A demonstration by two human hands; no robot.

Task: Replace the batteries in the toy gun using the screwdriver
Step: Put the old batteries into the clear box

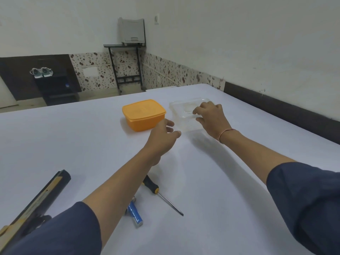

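A black and tan toy gun (39,197) lies at the near left of the white table (73,140). A screwdriver (161,195) with a black and yellow handle lies near the middle front, partly under my left forearm. Blue batteries (135,213) lie beside it. My left hand (162,138) reaches forward with relaxed fingers, holding nothing, just left of a clear plastic container (184,111). My right hand (209,117) rests on that container's lid with curled fingers gripping its near edge.
An orange lidded box (144,115) stands left of the clear container. The table's far edge drops to the floor; a dark stand with a grey printer (131,32) and a shoe rack (55,85) stand against the far wall.
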